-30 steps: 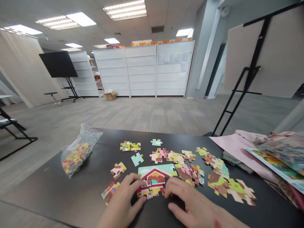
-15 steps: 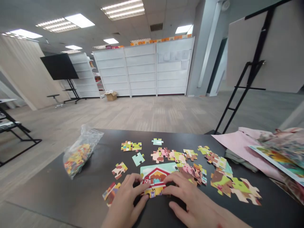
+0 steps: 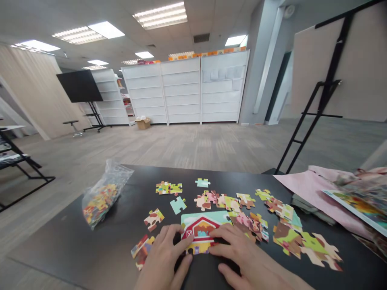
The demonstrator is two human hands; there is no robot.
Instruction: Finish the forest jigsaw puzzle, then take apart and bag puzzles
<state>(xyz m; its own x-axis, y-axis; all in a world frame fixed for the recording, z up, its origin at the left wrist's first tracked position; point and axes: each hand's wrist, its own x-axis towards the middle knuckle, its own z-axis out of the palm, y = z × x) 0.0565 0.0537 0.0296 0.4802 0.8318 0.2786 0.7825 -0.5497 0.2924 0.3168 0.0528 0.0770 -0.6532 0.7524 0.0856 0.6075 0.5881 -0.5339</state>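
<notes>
On the dark table, a joined jigsaw section showing a red barn lies under my hands. My left hand presses its fingertips against the section's left edge. My right hand rests its fingers along the lower right edge, hiding part of it. Loose and partly joined puzzle pieces are scattered above and to the right. A small joined pair lies just beyond my left hand. A clear plastic bag of pieces sits to the left.
A pink cloth and a printed picture sheet lie at the table's right end. A black easel stands beyond that corner. White shelving lines the far wall across a carpeted floor.
The view has drifted slightly, so the table sits further right in the picture. Both hands stay on the barn section, and the pieces show no clear movement.
</notes>
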